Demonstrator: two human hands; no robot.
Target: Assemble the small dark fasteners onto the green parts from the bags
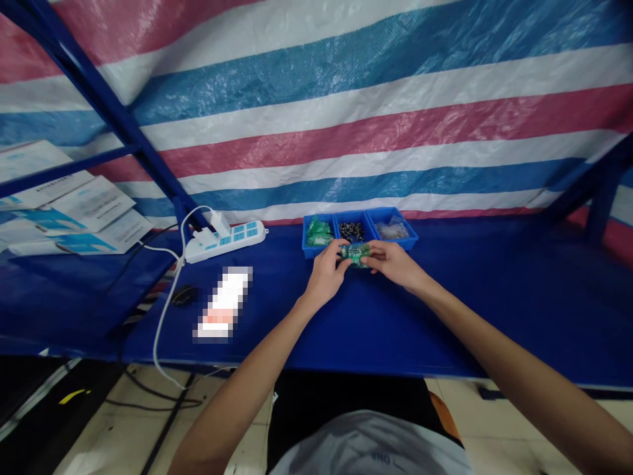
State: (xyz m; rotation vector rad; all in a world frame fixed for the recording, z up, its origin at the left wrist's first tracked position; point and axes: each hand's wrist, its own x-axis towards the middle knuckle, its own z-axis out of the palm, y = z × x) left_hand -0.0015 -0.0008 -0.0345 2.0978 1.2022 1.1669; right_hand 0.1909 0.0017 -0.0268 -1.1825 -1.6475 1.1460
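Observation:
Between my two hands is a small green plastic packet (355, 253) with something dark inside that I cannot make out. My left hand (326, 269) pinches its left end, and my right hand (393, 262) grips the right end with thumb and fingers. Both hands are just in front of a blue divided tray (309, 253). Green packets (319, 232) lie in the tray's left compartment. Small black and silver parts (351, 231) fill the middle one, and clear plastic bags (393, 229) lie in the right one.
A white power strip (226, 241) with a plugged-in charger and white cable stands left of the tray. Nearer are a dark mouse-like object (184, 295) and a blurred-out rectangle (225, 303). White boxes (89, 204) are stacked far left, beyond a blue frame post (123, 119). Striped sheeting (376, 132) hangs behind.

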